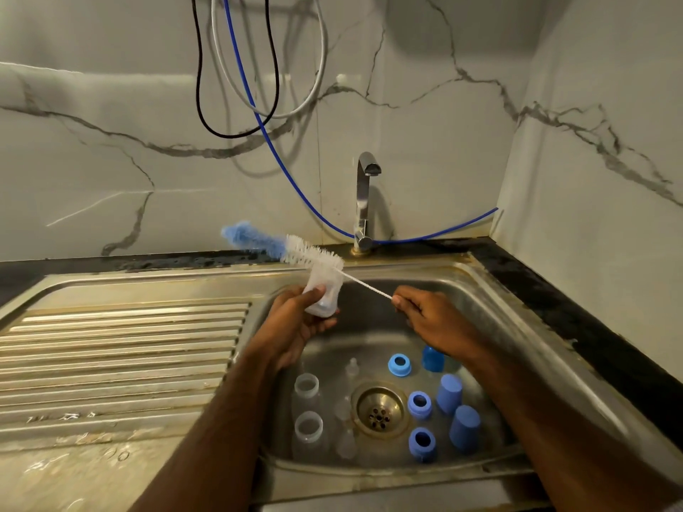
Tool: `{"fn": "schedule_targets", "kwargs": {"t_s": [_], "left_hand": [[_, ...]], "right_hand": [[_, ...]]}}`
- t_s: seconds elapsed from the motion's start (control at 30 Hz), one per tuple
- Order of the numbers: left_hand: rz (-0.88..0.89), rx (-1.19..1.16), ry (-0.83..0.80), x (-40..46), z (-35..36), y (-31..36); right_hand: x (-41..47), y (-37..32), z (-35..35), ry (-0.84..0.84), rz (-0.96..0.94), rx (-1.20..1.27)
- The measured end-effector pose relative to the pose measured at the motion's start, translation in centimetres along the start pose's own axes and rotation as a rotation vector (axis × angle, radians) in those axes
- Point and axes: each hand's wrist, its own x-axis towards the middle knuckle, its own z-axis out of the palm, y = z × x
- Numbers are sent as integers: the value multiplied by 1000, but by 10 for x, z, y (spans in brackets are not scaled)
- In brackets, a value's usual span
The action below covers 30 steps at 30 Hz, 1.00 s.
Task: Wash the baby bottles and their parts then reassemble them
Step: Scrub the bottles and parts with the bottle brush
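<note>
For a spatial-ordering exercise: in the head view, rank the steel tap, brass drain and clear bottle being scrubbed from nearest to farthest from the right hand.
1. Clear bottle being scrubbed, to the hand's left.
2. Brass drain, below, in the basin.
3. Steel tap, behind, by the wall.
Measured from the right hand.

Blue-and-white brush point(284, 245); clear bottle point(322, 294). At the basin's three o'clock, blue rings point(419, 404) and caps point(449, 393). Steel sink point(129, 327), ribbed at nine o'clock; grey-veined white wall point(111, 160).

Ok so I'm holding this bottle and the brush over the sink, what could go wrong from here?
1. The left hand grips the clear bottle over the basin; if wet, it might slip onto the parts below.
2. The right hand pinches only the thin wire end of the brush, so control may be poor.
3. Small teats lie near the drain.
</note>
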Motion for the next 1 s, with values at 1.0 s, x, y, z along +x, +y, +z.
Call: {"fn": "schedule_targets", "kwargs": {"t_s": [1.0], "left_hand": [[29, -440, -8, -6, 16, 3]], "right_hand": [[1, -12, 6, 215, -122, -209]]}}
